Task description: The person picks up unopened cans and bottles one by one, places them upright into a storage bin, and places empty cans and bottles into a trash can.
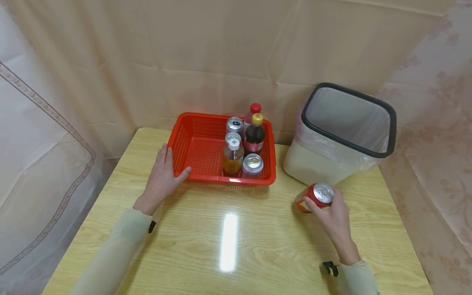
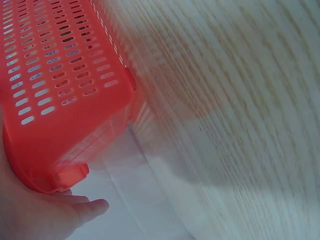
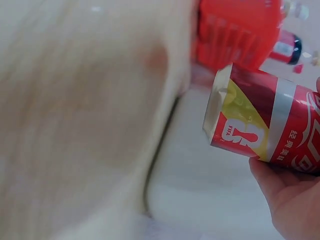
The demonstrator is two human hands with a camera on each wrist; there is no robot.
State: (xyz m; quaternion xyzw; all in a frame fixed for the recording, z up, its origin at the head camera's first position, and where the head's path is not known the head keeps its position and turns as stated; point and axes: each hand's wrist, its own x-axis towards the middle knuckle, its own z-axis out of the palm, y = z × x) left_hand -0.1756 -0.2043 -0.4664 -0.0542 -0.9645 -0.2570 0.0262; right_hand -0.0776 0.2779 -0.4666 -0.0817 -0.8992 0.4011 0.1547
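My left hand (image 1: 162,174) rests on the front left corner of a red plastic basket (image 1: 206,179), fingers straight along its left side and thumb at the front rim. In the left wrist view the fingers touch the rim from outside. My right hand (image 1: 337,213) grips a red soda can (image 1: 313,198), thumb on one side and fingers on the other. The can leans slightly, its silver top facing up, in front of the bin. The right wrist view shows a yellow and white printed panel near its base.
The basket's right half holds a yellow-capped dark bottle (image 1: 254,133), a red-capped bottle (image 1: 255,108), a white-capped amber bottle (image 1: 233,162) and several cans, one whitish can (image 1: 253,164) in front. A lined bin (image 1: 324,162) with a black rim stands right, against the curtain (image 1: 221,49).
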